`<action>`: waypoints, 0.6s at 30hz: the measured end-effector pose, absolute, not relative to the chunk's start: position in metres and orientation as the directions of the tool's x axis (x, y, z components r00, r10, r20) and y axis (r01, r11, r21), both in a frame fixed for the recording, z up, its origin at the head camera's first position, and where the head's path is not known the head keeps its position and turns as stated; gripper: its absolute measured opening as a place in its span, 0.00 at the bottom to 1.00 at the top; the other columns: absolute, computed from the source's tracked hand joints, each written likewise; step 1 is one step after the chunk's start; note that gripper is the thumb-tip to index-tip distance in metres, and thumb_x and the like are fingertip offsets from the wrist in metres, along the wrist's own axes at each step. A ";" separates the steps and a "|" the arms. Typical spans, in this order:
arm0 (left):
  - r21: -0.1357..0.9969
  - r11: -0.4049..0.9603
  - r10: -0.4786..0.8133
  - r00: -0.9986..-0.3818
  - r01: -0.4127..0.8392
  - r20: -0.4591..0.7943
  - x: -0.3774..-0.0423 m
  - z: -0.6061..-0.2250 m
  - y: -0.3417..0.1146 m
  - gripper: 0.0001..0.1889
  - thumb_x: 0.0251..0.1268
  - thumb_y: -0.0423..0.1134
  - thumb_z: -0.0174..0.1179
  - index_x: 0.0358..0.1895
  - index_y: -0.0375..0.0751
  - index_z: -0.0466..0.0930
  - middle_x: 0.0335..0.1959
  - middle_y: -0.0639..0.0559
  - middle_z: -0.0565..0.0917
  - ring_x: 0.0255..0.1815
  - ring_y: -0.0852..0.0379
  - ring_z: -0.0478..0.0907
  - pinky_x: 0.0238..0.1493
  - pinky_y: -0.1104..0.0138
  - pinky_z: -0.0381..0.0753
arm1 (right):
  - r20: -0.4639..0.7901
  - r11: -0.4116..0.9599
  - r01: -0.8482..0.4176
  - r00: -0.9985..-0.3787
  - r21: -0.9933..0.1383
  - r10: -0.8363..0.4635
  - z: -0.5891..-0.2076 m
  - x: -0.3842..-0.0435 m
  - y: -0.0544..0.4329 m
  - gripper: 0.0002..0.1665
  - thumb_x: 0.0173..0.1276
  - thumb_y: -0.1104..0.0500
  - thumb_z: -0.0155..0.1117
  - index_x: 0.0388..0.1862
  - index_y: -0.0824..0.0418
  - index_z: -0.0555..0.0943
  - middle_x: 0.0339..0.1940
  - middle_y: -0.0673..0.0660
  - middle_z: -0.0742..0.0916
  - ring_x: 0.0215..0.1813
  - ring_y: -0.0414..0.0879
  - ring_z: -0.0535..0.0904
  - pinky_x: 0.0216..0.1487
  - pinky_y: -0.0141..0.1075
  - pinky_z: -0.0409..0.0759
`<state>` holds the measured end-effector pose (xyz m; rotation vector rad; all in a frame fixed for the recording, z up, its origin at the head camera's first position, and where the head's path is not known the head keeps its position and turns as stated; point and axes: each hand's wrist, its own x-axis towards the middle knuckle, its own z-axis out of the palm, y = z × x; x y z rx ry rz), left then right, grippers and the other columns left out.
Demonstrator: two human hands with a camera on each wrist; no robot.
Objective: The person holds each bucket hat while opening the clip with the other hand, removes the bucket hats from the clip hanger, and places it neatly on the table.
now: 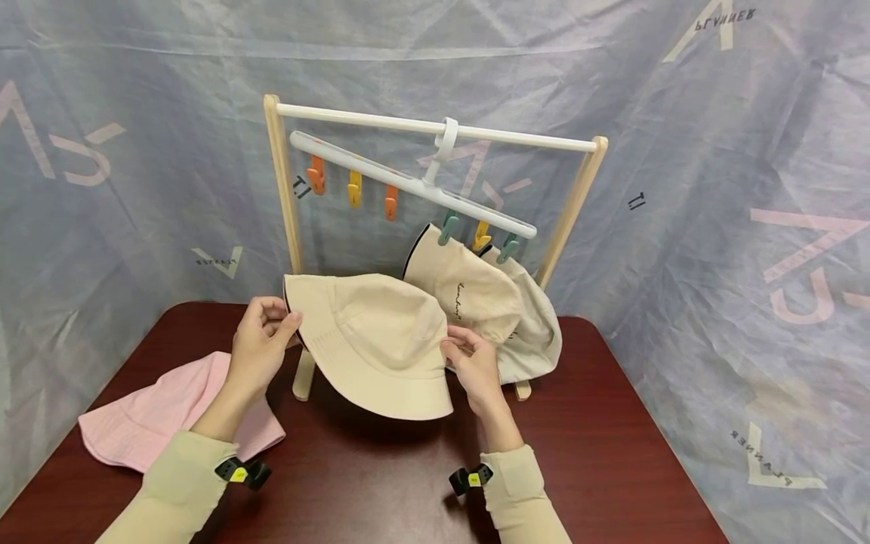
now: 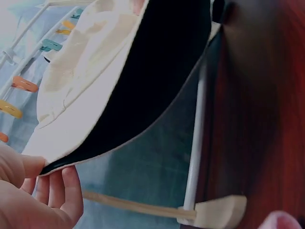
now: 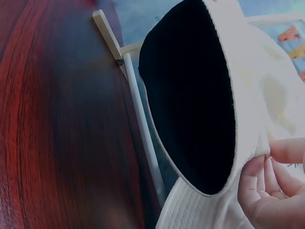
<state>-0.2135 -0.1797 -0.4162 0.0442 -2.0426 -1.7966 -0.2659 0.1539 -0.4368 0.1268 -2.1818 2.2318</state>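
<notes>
A cream bucket hat (image 1: 381,332) with a black lining is held up above the table, in front of the rack. My left hand (image 1: 265,336) pinches its brim at the left edge, thumb outside and fingers on the lining side, as the left wrist view shows. At the opposite side my right hand (image 1: 472,363) pinches the hat's fabric between thumb and fingers. The right wrist view looks into the black lining (image 3: 190,100). Behind the right hand, a cream hat with script lettering (image 1: 469,283) and a paler hat (image 1: 537,325) hang from clips.
A wooden rack with a white top rail (image 1: 367,117) stands on the dark red table (image 1: 578,453). From the rail hangs a white clip hanger (image 1: 408,181), tilted down to the right, with orange clips (image 1: 316,175) and a yellow clip (image 1: 354,189) holding nothing. A pink hat (image 1: 170,408) lies at left.
</notes>
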 end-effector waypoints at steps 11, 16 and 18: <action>0.960 0.166 -0.218 -0.941 0.224 0.257 -0.195 -0.425 -0.198 0.19 0.81 0.36 0.60 0.60 0.27 0.64 0.47 0.46 0.76 0.42 0.66 0.84 0.44 0.69 0.89 | 0.091 0.002 -0.092 -0.993 -0.996 -0.075 -0.440 -0.265 0.146 0.19 0.72 0.70 0.68 0.61 0.70 0.85 0.45 0.61 0.88 0.44 0.41 0.85 0.44 0.30 0.84; 0.961 0.174 -0.192 -0.950 0.213 0.245 -0.189 -0.430 -0.206 0.18 0.82 0.35 0.59 0.59 0.27 0.63 0.48 0.44 0.74 0.41 0.65 0.83 0.44 0.68 0.89 | 0.088 0.031 -0.091 -0.992 -0.995 -0.095 -0.442 -0.263 0.143 0.19 0.74 0.69 0.68 0.62 0.69 0.85 0.47 0.62 0.88 0.45 0.41 0.85 0.46 0.31 0.85; 0.961 0.182 -0.191 -0.951 0.207 0.241 -0.186 -0.432 -0.208 0.18 0.82 0.35 0.59 0.59 0.27 0.63 0.48 0.43 0.74 0.41 0.66 0.83 0.43 0.68 0.90 | 0.086 0.041 -0.091 -0.991 -0.995 -0.105 -0.443 -0.263 0.140 0.19 0.74 0.68 0.68 0.62 0.68 0.85 0.48 0.62 0.88 0.46 0.42 0.86 0.47 0.32 0.85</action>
